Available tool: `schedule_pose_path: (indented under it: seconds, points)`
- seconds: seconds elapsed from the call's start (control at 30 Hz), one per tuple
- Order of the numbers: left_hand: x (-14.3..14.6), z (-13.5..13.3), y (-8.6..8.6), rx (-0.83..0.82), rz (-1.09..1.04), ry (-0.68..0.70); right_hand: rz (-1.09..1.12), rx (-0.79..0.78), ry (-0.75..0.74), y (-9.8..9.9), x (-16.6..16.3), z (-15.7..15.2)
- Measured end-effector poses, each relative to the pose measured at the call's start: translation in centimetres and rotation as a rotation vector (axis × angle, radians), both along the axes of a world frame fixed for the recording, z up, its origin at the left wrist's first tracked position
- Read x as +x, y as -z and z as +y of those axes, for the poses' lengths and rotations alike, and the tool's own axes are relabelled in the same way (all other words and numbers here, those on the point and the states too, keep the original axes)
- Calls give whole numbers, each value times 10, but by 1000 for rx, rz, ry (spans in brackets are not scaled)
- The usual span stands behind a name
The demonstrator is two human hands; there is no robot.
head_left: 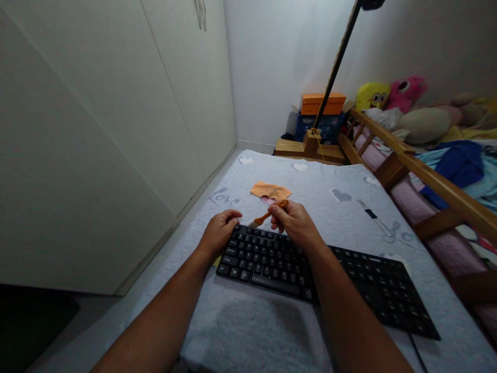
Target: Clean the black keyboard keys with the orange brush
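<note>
A black keyboard lies across the bed, its numpad end toward the lower right. At its upper left corner my left hand grips the edge with curled fingers. My right hand pinches the orange handle of a small brush. The brush's pale bristles touch or hover just over the top row of keys near the left end; contact is hard to tell. Just beyond the brush an orange cloth lies on the bedspread. A bit of something yellowish shows beside the keyboard's left edge.
A slim tool with a black grip lies on the heart-patterned bedspread. A wooden rail runs along the right, with plush toys and clothes beyond. White wardrobe doors flank the left. An orange box and a dark pole stand behind.
</note>
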State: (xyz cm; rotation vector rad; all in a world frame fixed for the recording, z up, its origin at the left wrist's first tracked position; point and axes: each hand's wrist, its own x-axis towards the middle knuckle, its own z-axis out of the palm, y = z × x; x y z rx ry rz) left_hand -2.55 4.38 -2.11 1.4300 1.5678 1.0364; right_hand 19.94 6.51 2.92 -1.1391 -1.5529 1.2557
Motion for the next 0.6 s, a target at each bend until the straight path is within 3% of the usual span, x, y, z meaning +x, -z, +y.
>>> schedule_pose_path:
  seconds: [0.37,0.6]
  points:
    - [-1,1,1,26,33,8,-85,-20,-20,-2,-9,-4]
    - [-2,1,3,14,31,7,-198,-16,-12,-9,1,-3]
